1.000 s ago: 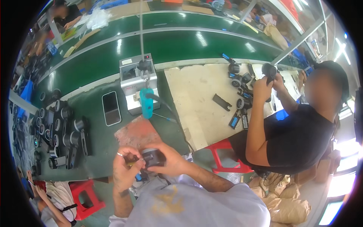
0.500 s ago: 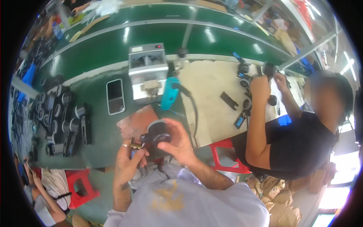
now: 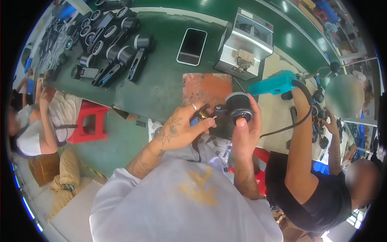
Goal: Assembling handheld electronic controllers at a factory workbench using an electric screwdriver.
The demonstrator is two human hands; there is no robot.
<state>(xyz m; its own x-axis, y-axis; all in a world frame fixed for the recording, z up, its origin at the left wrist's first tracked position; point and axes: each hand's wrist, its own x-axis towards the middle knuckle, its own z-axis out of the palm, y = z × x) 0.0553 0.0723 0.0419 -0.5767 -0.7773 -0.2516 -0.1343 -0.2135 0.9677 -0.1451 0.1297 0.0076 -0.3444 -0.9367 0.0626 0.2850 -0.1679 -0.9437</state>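
In front of my body I hold a black handheld device with a drum-shaped head (image 3: 238,105), which has a grey rim and a slotted round end. My right hand (image 3: 246,135) is closed around the drum, its thumb pressed on the slotted end. My left hand (image 3: 187,125), with a ring on one finger, pinches the handle side, where a small brass-coloured part (image 3: 204,115) and a bit of blue show. The left fingers hide most of that part. Just beyond my hands, a worn reddish board (image 3: 206,89) lies on the green table (image 3: 161,86).
Several similar black devices (image 3: 117,52) cover the table's left. A phone (image 3: 192,46) and a grey metal machine (image 3: 245,44) stand farther back. A teal corded tool (image 3: 272,82) hangs at right near a co-worker's raised arm (image 3: 300,149). A red stool (image 3: 89,123) stands left.
My view has turned, so the table's things sit higher and farther right. Both hands keep hold of the device. The right thumb now rests on its slotted end. The co-worker's arm is nearer the teal tool.
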